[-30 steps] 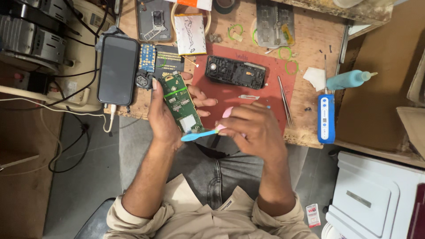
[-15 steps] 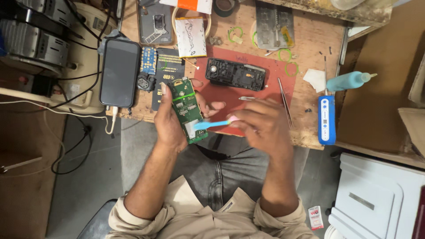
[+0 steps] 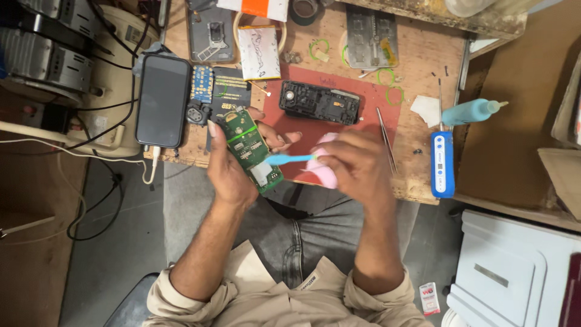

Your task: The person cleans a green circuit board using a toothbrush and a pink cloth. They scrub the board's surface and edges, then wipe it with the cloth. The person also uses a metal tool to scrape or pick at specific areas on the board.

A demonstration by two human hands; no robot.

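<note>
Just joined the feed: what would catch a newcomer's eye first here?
The left hand holds a green circuit board over the bench edge, and the right hand presses a blue-and-pink brush against it. Behind them, a black phone housing lies on a red mat.

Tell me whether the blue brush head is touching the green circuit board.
Touching. The head view shows the blue brush, held in the right hand, with its head resting on the green circuit board that the left hand grips; no gap shows.
</note>
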